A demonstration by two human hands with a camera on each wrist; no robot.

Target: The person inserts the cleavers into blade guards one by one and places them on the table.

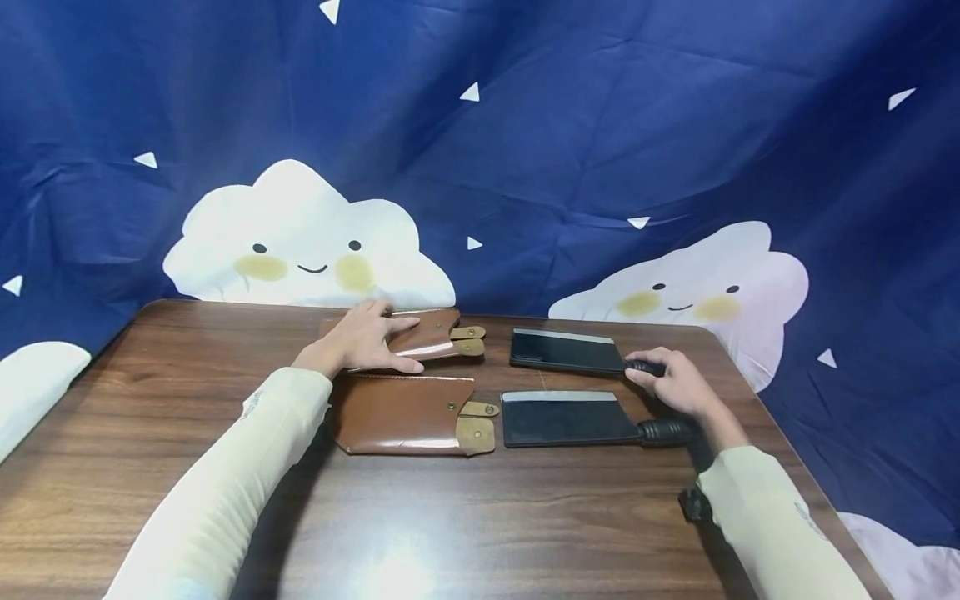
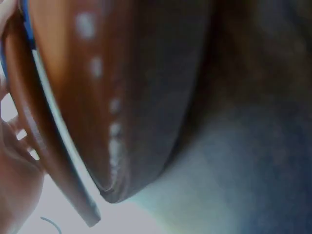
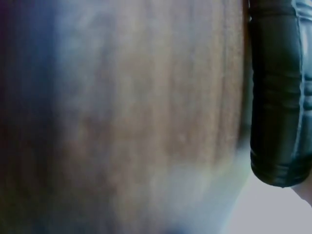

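Head view: the left hand (image 1: 366,337) has its fingers spread wide across the far leather pouch (image 1: 431,333), and over on the other side the right hand (image 1: 675,383) grips the far cleaver (image 1: 566,353) by its black handle (image 1: 647,367)! Just in front, the near pouch (image 1: 405,417) and near cleaver (image 1: 566,422) lie end to end on the tabletop (image 1: 540,517).

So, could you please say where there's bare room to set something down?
The table is bare between the left sleeve and right sleeve, in front of the near sheath and near cleaver; also left of the left sleeve. It's crowded farther back, where the left hand touches the far sheath and the right hand grips the far cleaver.
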